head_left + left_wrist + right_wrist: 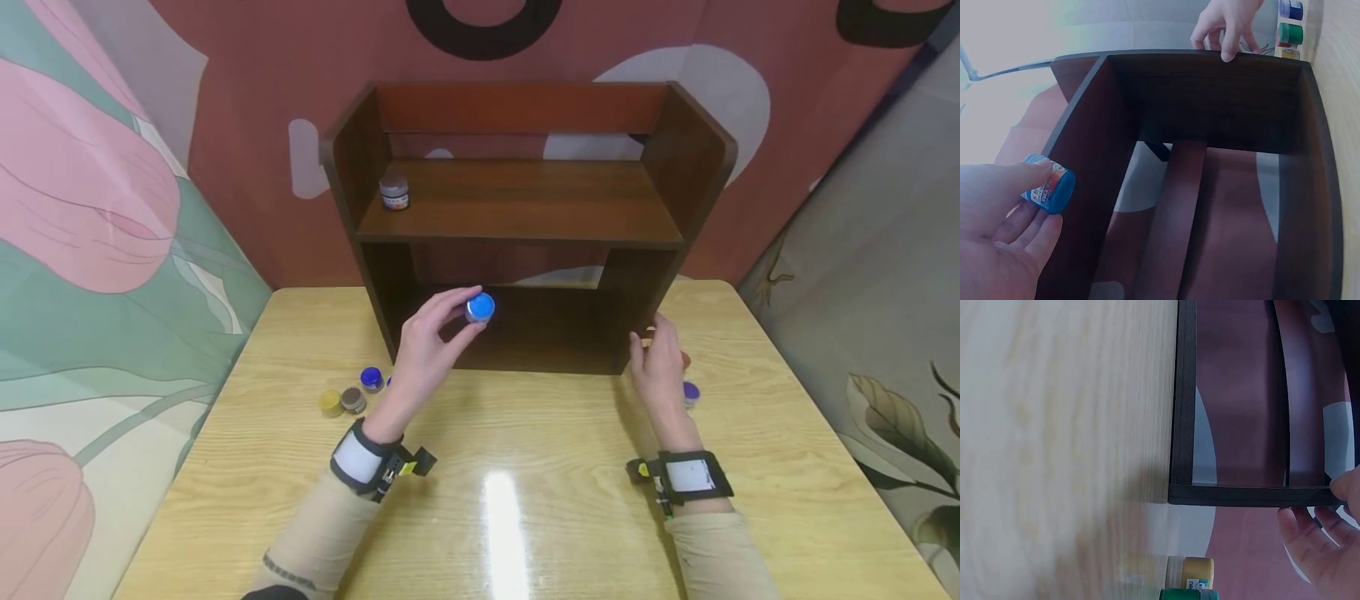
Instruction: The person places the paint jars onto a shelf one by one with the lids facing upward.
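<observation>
My left hand (431, 342) pinches a small paint jar (480, 308) with a blue lid between thumb and fingers, in front of the dark wooden shelf unit (525, 200). The left wrist view shows the jar's printed label (1050, 181) and its lid tilted toward the unit's lower compartment. My right hand (657, 367) holds the unit's right side panel, thumb at the front edge and fingers on the outer face; the right wrist view shows the fingers (1310, 544) around this panel. One clear-lidded jar (394, 193) stands at the left of the upper shelf.
On the table left of the unit stand jars with blue (371, 379), brown (353, 400) and yellow (331, 403) lids; another is partly hidden by my left wrist. Beside the right panel are purple (691, 393), green (1291, 34) and yellow (1199, 573) jars. Patterned cloth surrounds the table.
</observation>
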Demonstrator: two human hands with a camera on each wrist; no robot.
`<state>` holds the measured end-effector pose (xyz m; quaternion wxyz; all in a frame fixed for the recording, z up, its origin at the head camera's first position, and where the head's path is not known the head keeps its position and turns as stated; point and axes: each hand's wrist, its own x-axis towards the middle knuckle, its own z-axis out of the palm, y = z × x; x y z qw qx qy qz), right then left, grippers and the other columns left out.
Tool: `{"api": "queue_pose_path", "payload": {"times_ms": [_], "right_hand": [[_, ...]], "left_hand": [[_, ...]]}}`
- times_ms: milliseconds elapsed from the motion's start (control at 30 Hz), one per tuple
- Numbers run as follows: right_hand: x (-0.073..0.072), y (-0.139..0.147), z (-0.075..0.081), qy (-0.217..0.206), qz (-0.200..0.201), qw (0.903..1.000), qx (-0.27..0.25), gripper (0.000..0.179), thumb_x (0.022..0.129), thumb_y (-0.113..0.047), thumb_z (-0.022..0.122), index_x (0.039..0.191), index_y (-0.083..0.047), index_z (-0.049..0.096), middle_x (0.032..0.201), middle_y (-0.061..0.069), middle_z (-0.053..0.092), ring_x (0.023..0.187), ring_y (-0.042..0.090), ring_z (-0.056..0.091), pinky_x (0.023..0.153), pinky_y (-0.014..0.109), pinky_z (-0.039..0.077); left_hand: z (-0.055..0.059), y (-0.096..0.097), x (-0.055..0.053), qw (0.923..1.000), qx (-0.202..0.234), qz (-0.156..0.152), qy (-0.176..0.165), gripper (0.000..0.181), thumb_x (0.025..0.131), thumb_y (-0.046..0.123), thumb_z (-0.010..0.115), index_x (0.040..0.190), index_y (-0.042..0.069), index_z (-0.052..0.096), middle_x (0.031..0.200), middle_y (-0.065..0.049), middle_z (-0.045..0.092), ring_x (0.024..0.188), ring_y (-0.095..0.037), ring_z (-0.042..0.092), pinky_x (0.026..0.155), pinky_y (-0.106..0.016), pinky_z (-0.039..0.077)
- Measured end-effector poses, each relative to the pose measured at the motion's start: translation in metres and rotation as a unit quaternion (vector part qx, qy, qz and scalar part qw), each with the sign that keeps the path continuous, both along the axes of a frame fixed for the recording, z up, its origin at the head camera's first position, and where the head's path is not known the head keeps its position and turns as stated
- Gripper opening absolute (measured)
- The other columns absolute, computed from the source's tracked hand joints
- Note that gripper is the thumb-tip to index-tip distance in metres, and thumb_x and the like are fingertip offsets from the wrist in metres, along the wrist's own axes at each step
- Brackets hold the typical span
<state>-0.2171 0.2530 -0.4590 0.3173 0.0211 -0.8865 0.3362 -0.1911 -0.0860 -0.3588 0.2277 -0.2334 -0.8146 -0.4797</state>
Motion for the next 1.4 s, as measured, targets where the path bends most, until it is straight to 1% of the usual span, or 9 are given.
{"api": "queue_pose_path", "payload": {"times_ms": [167,333,533,867,1100,1267,1400], "right_hand": [[0.001,0.000,0.000,-0.002,0.001,1.0000,-0.003,0.040,0.101,-0.004,0.053,0.136,0.011,0.042,0.125,0.032,0.052,0.107,0.044,0.056,0.080,0.055,0.056],[0.002,0.000,-0.001,-0.006,-0.001,1.0000,-0.001,0.041,0.101,-0.005,0.054,0.137,0.009,0.042,0.125,0.031,0.052,0.107,0.044,0.057,0.079,0.053,0.057],[0.002,0.002,-0.004,-0.002,-0.001,1.0000,0.003,0.041,0.100,-0.005,0.054,0.137,0.010,0.042,0.125,0.033,0.052,0.107,0.044,0.057,0.079,0.054,0.056],[0.001,0.004,-0.005,0.003,0.004,1.0000,0.005,0.041,0.101,-0.006,0.055,0.137,0.008,0.043,0.125,0.032,0.052,0.107,0.043,0.057,0.078,0.053,0.057],[0.000,0.002,-0.004,0.009,0.003,0.9999,0.007,0.041,0.100,-0.004,0.055,0.136,0.010,0.043,0.124,0.032,0.052,0.106,0.044,0.056,0.078,0.055,0.056],[0.000,0.001,-0.002,0.003,0.001,1.0000,0.008,0.041,0.101,-0.005,0.055,0.137,0.009,0.042,0.124,0.032,0.053,0.106,0.043,0.056,0.078,0.055,0.056],[0.000,0.002,-0.002,-0.001,0.000,1.0000,0.007,0.041,0.101,-0.007,0.055,0.137,0.009,0.042,0.124,0.032,0.053,0.106,0.044,0.056,0.078,0.054,0.056]], "left_hand": [[0.008,-0.002,-0.002,0.9998,0.007,-0.001,0.016,0.049,0.087,0.016,0.077,0.134,0.016,0.063,0.133,-0.004,0.066,0.122,-0.015,0.065,0.104,-0.025,0.053],[0.013,-0.003,-0.004,0.9996,0.008,0.001,0.029,0.049,0.089,0.016,0.076,0.136,0.015,0.062,0.134,-0.005,0.065,0.123,-0.017,0.064,0.104,-0.028,0.053],[0.020,-0.003,-0.006,0.9992,0.008,0.008,0.038,0.049,0.089,0.018,0.076,0.136,0.016,0.062,0.135,-0.005,0.065,0.122,-0.015,0.064,0.104,-0.024,0.053],[0.037,-0.003,-0.010,0.9982,0.010,0.014,0.058,0.049,0.089,0.017,0.075,0.136,0.013,0.061,0.134,-0.006,0.065,0.121,-0.015,0.064,0.103,-0.025,0.054],[0.048,-0.004,-0.012,0.9971,0.008,0.023,0.072,0.049,0.089,0.016,0.075,0.136,0.012,0.061,0.133,-0.009,0.065,0.121,-0.018,0.064,0.101,-0.027,0.055],[0.054,-0.004,-0.015,0.9959,0.008,0.023,0.087,0.048,0.089,0.017,0.075,0.135,0.012,0.062,0.132,-0.009,0.065,0.120,-0.018,0.064,0.101,-0.025,0.055],[0.058,-0.004,-0.018,0.9960,0.004,0.020,0.087,0.048,0.091,0.019,0.073,0.137,0.012,0.060,0.133,-0.009,0.065,0.121,-0.017,0.064,0.101,-0.024,0.055]]}}
